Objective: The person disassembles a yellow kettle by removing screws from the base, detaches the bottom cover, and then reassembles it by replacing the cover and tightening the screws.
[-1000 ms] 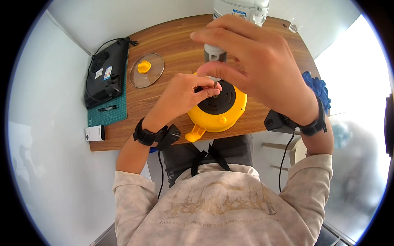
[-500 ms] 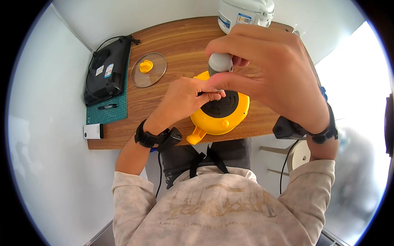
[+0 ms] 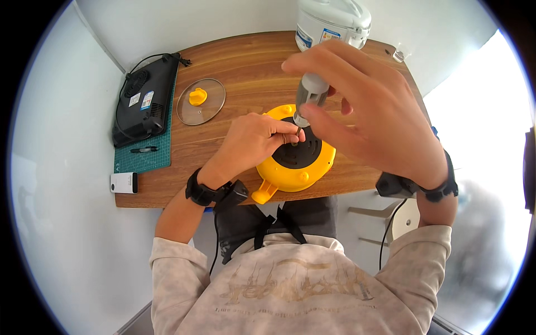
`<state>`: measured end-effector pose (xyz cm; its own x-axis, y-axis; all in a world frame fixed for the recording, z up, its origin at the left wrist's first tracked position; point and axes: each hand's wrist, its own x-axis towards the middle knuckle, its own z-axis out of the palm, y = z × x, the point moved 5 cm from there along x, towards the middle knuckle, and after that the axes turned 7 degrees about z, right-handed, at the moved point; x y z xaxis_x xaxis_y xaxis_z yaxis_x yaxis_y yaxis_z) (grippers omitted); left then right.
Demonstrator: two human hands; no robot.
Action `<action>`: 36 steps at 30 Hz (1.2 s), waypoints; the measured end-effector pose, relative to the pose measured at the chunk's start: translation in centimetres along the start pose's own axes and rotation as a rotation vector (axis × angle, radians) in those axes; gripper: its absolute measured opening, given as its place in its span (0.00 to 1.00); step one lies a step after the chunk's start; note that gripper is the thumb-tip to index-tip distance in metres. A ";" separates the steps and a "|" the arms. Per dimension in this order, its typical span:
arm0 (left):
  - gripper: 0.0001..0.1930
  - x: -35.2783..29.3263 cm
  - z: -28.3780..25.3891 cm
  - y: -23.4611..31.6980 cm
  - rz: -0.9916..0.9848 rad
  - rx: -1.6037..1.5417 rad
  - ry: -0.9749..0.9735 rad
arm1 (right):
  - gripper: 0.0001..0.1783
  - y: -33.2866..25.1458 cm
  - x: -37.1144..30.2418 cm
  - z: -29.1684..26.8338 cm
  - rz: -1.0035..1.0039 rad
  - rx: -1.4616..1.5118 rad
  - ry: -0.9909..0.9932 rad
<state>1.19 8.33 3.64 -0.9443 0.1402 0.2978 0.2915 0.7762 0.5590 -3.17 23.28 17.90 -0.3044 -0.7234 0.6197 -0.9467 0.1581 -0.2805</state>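
Note:
A yellow round appliance, apparently an upturned pot (image 3: 269, 167), sits near the table's front edge with its slotted black base (image 3: 306, 153) facing up and its handle toward me. Above the base, a grey screwdriver (image 3: 310, 95) stands slightly tilted, tip down. My right hand (image 3: 371, 111) is loosely around the screwdriver's handle, thumb against it and index finger lifted off. With thumb and fingertips, my left hand (image 3: 251, 139) pinches low on the shaft, close to the base. Those fingers partly cover the tip, and any screw there is too small to make out.
A glass lid (image 3: 209, 111) with a yellow knob lies at left. Beyond it, a black corded appliance (image 3: 146, 100) rests on a green cutting mat (image 3: 159, 159) with a black pen (image 3: 144, 149). A white power bank (image 3: 123, 182), rice cooker (image 3: 335, 22) and clear cup (image 3: 400, 53) stand around.
My right fingers have opened somewhat around the screwdriver's handle, showing more of it. The left hand keeps its pinch near the base. The whole view has shifted slightly.

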 end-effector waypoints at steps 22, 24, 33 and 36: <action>0.07 0.2 0.8 -0.7 0.003 -0.128 -0.016 | 0.22 -0.6 1.5 1.1 -0.031 -0.460 -0.004; 0.07 0.2 0.2 0.1 0.001 -0.057 -0.009 | 0.20 -0.8 1.2 0.8 -0.022 -0.397 -0.016; 0.07 -0.2 0.8 -0.7 0.076 -0.120 0.034 | 0.13 -1.0 0.7 -0.6 0.029 0.007 -0.168; 0.07 0.0 0.9 -0.7 0.054 -0.137 0.015 | 0.13 -1.1 1.1 -0.4 0.082 0.003 -0.184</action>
<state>0.82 8.32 2.52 -0.9246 0.1691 0.3413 0.3607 0.6768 0.6418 -2.51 22.61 19.17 -0.3558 -0.8187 0.4508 -0.9192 0.2193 -0.3272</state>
